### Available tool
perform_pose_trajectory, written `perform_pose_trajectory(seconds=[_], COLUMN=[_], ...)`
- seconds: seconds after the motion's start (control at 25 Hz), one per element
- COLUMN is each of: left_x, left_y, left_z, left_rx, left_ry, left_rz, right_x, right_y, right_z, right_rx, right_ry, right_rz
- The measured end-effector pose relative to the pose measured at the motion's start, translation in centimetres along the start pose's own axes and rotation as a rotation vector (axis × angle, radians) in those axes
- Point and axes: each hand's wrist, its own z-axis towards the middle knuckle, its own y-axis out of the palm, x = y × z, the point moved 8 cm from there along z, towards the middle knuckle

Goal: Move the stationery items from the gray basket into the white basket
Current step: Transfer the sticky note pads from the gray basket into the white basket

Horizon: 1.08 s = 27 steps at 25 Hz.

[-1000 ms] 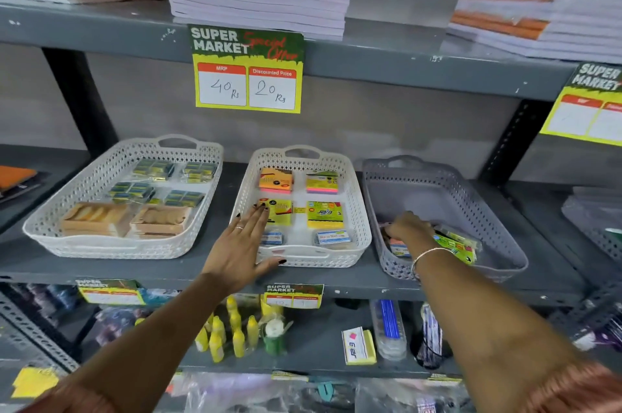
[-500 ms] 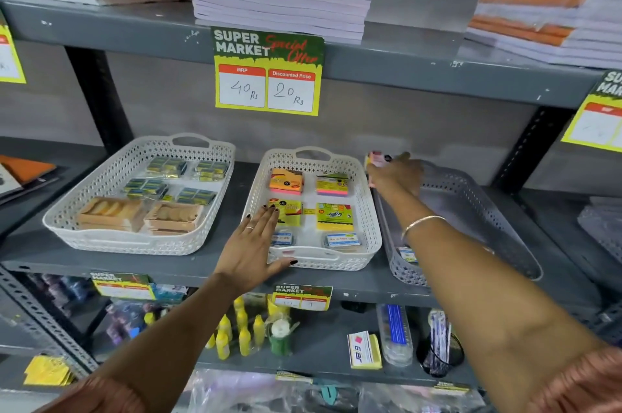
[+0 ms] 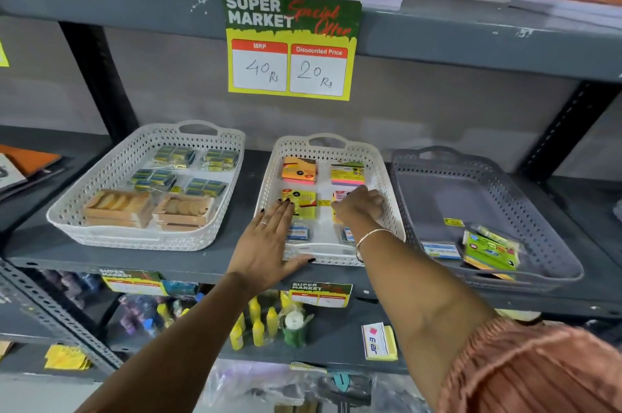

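Note:
The middle white basket (image 3: pixel 273 161) holds several sticky-note pads and small boxes. My right hand (image 3: pixel 361 207) is inside it at the right middle, fingers closed on a small pink-and-white pack (image 3: pixel 340 195) that is low over a yellow pad. My left hand (image 3: pixel 269 244) lies flat and open on the basket's front left rim. To the right, the gray basket (image 3: pixel 505 177) holds a green pack (image 3: pixel 488 252), a small white-and-blue box (image 3: pixel 441 249) and a yellow tag (image 3: pixel 452 221), all near its front.
Another white basket (image 3: pixel 101 183) with wooden boxes and green packs stands at the left. A price sign (image 3: pixel 291 45) hangs from the upper shelf, which carries paper stacks. Yellow bottles (image 3: pixel 255 325) and a notepad (image 3: pixel 378 342) sit on the shelf below.
My right hand went from the front of the gray basket, up over its back left corner with a pink pack, and now down into the white basket. The left hand stayed put.

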Motion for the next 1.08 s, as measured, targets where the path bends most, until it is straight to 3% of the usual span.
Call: perform_pose_trajectory(seconds=[0.12,0.32,0.4,0.52,0.56,0.68,0.8,0.92,1.08], left_x=[0.1,0.4,0.5,0.5,0.4,0.2,-0.1,-2.5,-5.8], left_y=[0.0,-0.5,-0.7,-0.7,-0.5,-0.3,-0.6,0.2,3.5], left_z=[-0.1,-0.3,-0.4,-0.4,-0.4,-0.4,-0.6,-2.4,-5.0], left_rx=[0.018,0.028,0.036,0.047,0.044,0.027,0.065,0.086,-0.055], left_ry=[0.000,0.000,0.005,0.009,0.010,0.009,-0.003,-0.121,-0.207], left_rz=[0.003,0.007,0.004,0.003,0.010,0.000,-0.047,-0.105,-0.109], right_x=[-0.2,1.5,4.7,10.2,11.5,13.2,13.3,12.7,8.1], right_y=[-1.1,-9.9,-11.0,-8.0,-7.2,-5.8,-5.0,-6.9,-12.2], right_z=[-0.1,0.9,2.6,2.0,1.4,-0.4,-0.6,0.5,-0.2], right_rx=[0.022,0.242,0.109,-0.378,-0.413,-0.271,-0.221,-0.174,0.104], right_ry=[-0.028,-0.183,-0.167,-0.136,-0.153,-0.264,-0.313,-0.273,-0.302], right_rz=[-0.015,0.028,-0.119,-0.481,-0.630,-0.758,-0.647,-0.488,-0.320])
